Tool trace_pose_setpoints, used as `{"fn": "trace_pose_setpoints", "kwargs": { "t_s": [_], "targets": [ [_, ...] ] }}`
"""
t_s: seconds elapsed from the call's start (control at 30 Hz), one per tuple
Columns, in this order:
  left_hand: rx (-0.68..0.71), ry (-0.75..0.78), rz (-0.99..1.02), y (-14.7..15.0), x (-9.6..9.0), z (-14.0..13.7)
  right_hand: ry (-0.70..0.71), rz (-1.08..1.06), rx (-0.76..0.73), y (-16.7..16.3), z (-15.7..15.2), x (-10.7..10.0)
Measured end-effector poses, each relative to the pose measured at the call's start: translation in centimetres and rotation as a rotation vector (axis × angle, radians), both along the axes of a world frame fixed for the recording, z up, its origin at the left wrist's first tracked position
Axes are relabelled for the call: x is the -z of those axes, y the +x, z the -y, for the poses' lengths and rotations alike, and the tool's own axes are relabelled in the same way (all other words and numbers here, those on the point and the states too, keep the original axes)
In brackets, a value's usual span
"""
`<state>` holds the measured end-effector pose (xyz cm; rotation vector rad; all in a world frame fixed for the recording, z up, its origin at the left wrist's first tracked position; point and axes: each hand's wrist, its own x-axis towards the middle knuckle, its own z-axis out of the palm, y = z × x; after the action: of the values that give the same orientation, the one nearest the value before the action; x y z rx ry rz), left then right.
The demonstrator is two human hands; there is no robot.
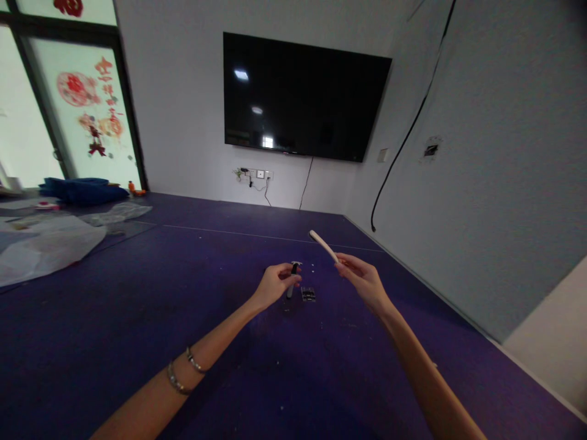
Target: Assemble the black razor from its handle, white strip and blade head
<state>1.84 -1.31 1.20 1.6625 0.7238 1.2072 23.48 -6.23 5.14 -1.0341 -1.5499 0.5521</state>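
Note:
My left hand [280, 282] pinches a small T-shaped tool that looks like a razor [290, 289], its pale crosspiece at the top and its dark-and-grey handle pointing down. Between the fingers and thumb of my right hand [362, 278] is one end of a long, cream-coloured, slightly curved stick [323, 244]. Its far end points up and to the left, with a dark edge beside the tip; its exact kind is unclear. Just right of my left hand, a small dark rectangular piece [308, 294] with lighter markings lies on the purple surface [257, 379].
White plastic sheeting [55, 250] and a folded blue cloth [85, 190] lie at the left, near a small orange object [134, 189]. A black cable [408, 131] hangs along the right wall. Behind, a television [305, 98] is mounted above wall sockets [260, 174]. Tiny white bits dot the surface.

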Motion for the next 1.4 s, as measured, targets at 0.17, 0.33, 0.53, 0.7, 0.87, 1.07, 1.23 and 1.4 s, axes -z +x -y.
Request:
{"fn": "trace_pose_setpoints", "kwargs": {
  "t_s": [0.17,0.33,0.53,0.7,0.87,1.07,1.23,1.4],
  "targets": [
    [-0.021,0.044,0.059,0.1,0.1,0.3,-0.011,-0.009,-0.032,-1.0,0.3,0.8],
    [-0.030,-0.014,0.096,0.5,0.6,0.2,-0.069,-0.013,-0.016,-1.5,1.1,1.8],
    [-0.227,-0.049,0.197,1.2,2.7,-0.7,-0.256,-0.195,-0.096,-3.0,1.9,4.2],
    [-0.300,-0.082,0.234,1.3,3.6,-1.2,-0.472,-0.399,-0.202,-5.0,2.9,5.4],
    [-0.298,-0.038,0.226,1.2,3.9,-1.6,-0.568,-0.480,-0.236,-5.8,3.0,5.3],
    [-0.325,0.006,0.153,1.1,4.3,-2.0,-0.589,-0.500,-0.276,-7.0,3.8,5.3],
    [-0.344,0.018,0.159,0.9,4.2,-2.1,-0.631,-0.559,-0.263,-8.3,5.3,5.9],
    [-0.315,0.031,0.151,1.1,4.1,-1.8,-0.586,-0.654,-0.233,-8.3,4.7,5.2]
  ]
}}
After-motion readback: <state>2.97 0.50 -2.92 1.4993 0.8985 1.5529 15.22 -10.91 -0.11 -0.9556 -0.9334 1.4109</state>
